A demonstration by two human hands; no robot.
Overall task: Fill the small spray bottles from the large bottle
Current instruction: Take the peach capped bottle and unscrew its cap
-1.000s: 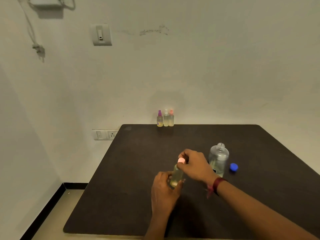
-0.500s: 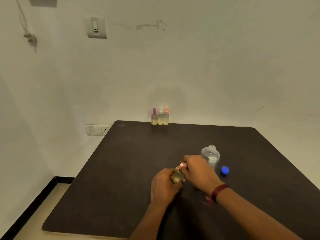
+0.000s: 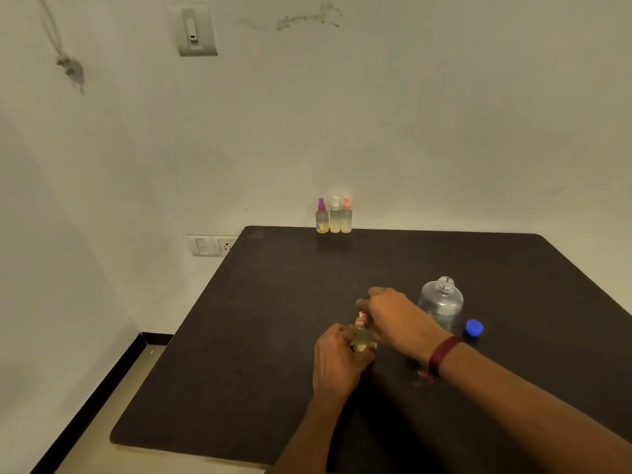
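The left hand (image 3: 337, 357) grips the small spray bottle (image 3: 363, 339) near the table's (image 3: 273, 336) centre. The right hand (image 3: 396, 318) pinches its pink spray top (image 3: 361, 315), seemingly the capping step. The open large bottle (image 3: 441, 302) stands at 2 o'clock from it, with the blue cap (image 3: 474, 328) beside it. The next move calls for a steady twist with the bottle upright.

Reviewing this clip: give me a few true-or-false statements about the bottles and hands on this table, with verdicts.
1. The large bottle has its cap on. False: its neck is open; the blue cap lies on the table beside it.
2. Three spray bottles stand at the table's far edge. True.
3. The left hand grips a small bottle. True.
4. The right hand lies flat on the table. False: its fingers curl over the small bottle's top.
5. The red band is on the left wrist. False: it is on the right wrist.
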